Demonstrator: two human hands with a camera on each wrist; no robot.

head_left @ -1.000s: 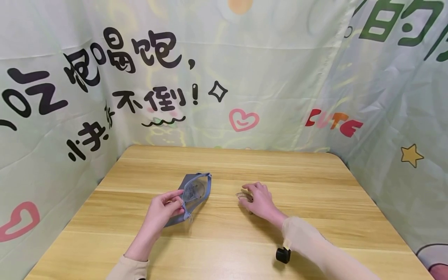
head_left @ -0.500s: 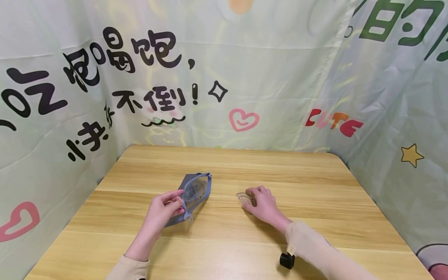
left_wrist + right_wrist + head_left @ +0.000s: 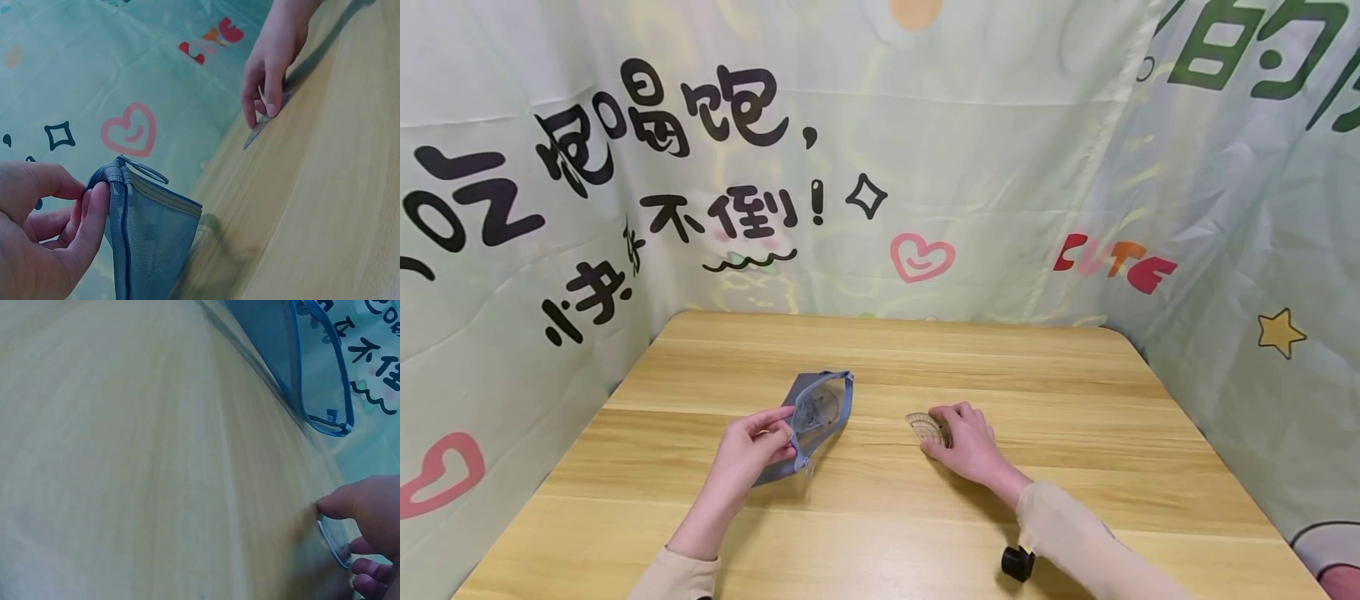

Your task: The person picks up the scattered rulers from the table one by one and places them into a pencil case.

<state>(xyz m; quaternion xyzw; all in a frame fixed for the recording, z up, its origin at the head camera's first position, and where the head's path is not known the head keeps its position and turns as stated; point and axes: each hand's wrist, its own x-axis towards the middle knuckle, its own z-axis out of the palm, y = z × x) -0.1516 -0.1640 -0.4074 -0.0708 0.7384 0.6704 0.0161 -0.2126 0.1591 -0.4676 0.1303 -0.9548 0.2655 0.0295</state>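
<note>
**A:** Status on my feed?

**B:** Head view: left hand [image 3: 747, 450] pinches the near end of the blue-grey pouch [image 3: 815, 417], thumb and fingers closed on the fabric by the zipper. The pouch sits a little left of table centre, its long axis running from about 7 to 1 o'clock. Its mouth gapes, and I can see a clear round-edged piece inside.

**A:** Right side?

**B:** Right hand [image 3: 964, 440] is at 3 o'clock from the pouch and well apart from it. Its fingers are curled on the small clear protractor [image 3: 927, 427], which sticks out at the hand's 10 o'clock. The right wrist view shows the thumb on one side of the protractor's curved edge and fingertips [image 3: 369, 570] on the other, so it's a narrow grip around the piece. I can't tell whether the protractor has fully left the wood; in the left wrist view one end looks tipped up off the wooden table [image 3: 925, 517].

**A:** Left wrist cam?

**B:** It shows the thumb and index finger clamped on the pouch's corner with the zipper pull loop right beside them. The pouch body hangs down to the tabletop.

**A:** Anything else in frame?

**B:** A black wrist camera [image 3: 1018, 563] under the right sleeve, at 5 o'clock from the hand. Printed cloth backdrop [image 3: 925, 167] on three sides: black characters, a pink heart at 12 o'clock, "CUTE" at 2 o'clock.
</note>
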